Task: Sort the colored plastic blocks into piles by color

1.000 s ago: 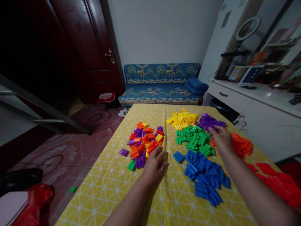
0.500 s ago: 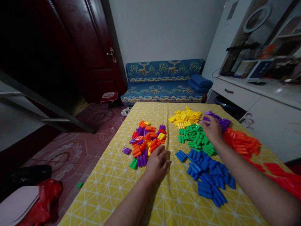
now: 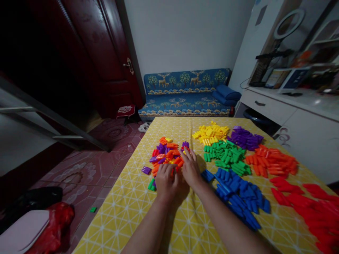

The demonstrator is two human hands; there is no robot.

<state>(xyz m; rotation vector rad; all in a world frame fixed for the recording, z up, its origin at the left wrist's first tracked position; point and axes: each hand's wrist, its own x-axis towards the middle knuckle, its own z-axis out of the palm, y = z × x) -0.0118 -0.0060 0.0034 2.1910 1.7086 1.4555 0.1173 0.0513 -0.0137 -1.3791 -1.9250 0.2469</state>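
A mixed pile of plastic building pieces [image 3: 169,155], mostly orange and purple with some red, yellow and green, lies left of the table's middle. My left hand [image 3: 166,181] rests over its near side, fingers bent down onto the pieces and thumb held apart; the fingertips are partly hidden. At the pile's right edge, my right hand [image 3: 191,169] reaches in with fingers stretched out, touching the pieces near a red and yellow bit. I see no piece held in either hand. A lone purple piece [image 3: 146,170] lies left of the pile.
Single-colour heaps spread over the table's right side: yellow [image 3: 211,132], green [image 3: 226,155], purple [image 3: 245,138], orange [image 3: 272,160], blue [image 3: 239,194] and red [image 3: 309,208]. A green piece [image 3: 93,209] lies on the floor. A blue sofa [image 3: 182,98] stands beyond the table.
My right hand has left the purple heap and come left to the mixed pile. My left hand has shifted slightly left, onto the pile's near side.
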